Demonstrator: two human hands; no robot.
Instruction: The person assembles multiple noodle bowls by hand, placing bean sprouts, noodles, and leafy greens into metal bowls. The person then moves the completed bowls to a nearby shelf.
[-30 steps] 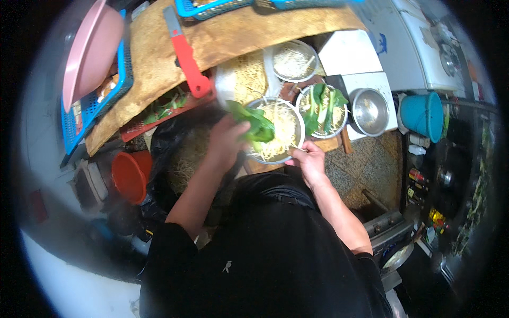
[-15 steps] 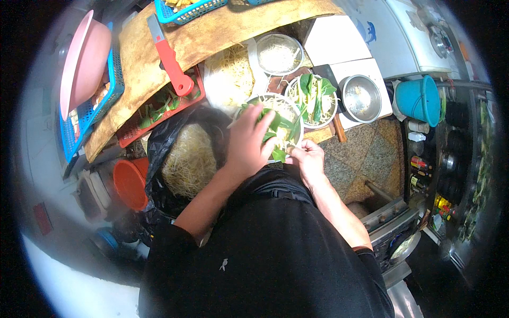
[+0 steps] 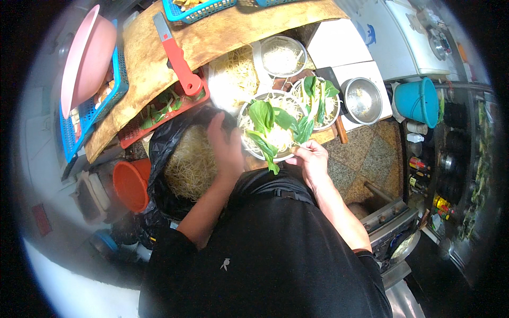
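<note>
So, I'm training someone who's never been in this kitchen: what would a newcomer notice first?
Probably the bright green leaves on the bowl in the middle, whose rim the right hand seems to hold. Next, the red-handled knife on the tan board above, and the pink basin tilted at the upper left.

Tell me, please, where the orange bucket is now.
In the head view, the orange bucket is on the left side, just left of the black bag of sprouts.
</note>
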